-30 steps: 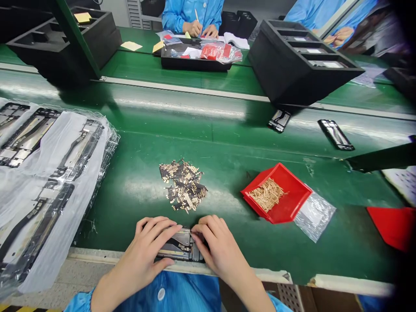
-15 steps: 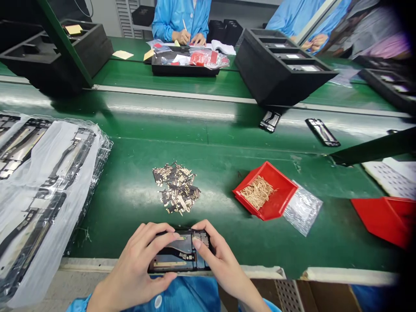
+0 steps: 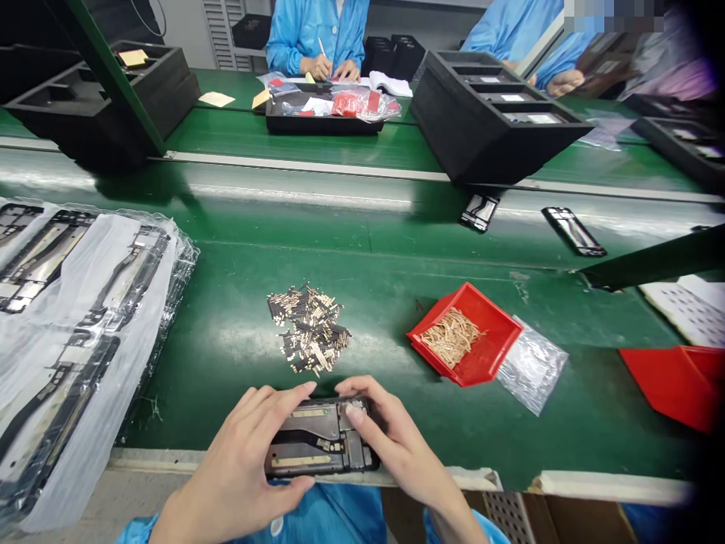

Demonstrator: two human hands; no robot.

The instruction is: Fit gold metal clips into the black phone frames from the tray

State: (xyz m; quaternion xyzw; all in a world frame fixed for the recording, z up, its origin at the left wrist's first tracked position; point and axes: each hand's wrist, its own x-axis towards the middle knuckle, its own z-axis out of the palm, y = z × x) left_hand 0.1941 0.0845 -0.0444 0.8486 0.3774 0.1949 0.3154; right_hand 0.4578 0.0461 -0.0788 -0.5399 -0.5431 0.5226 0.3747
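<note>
A phone frame [image 3: 317, 440] with a black flex cable across it lies between my hands at the bench's front edge. My left hand [image 3: 241, 453] grips its left end, with the thumb along the near side and the fingers along the far side. On the right end, my right hand [image 3: 390, 438] has its thumb pressed on the upper right corner and its fingers curled behind the far edge. Just beyond is a loose pile of small black and gold flex parts [image 3: 310, 329]. Right of the pile stands a red bin [image 3: 490, 340] holding thin tan strips [image 3: 451, 338].
Plastic trays of phone frames [image 3: 136, 272] under white film fill the left. A clear bag [image 3: 535, 366] lies beside the red bin. Two phone frames [image 3: 573, 231] [image 3: 479, 211] rest farther back. Black boxes [image 3: 453, 121] stand behind, where a person in blue [image 3: 317, 38] writes.
The phone frame has tipped flatter, so more of its right part shows. My left index finger has lifted off its inner face to the far edge. My right thumb has shifted slightly.
</note>
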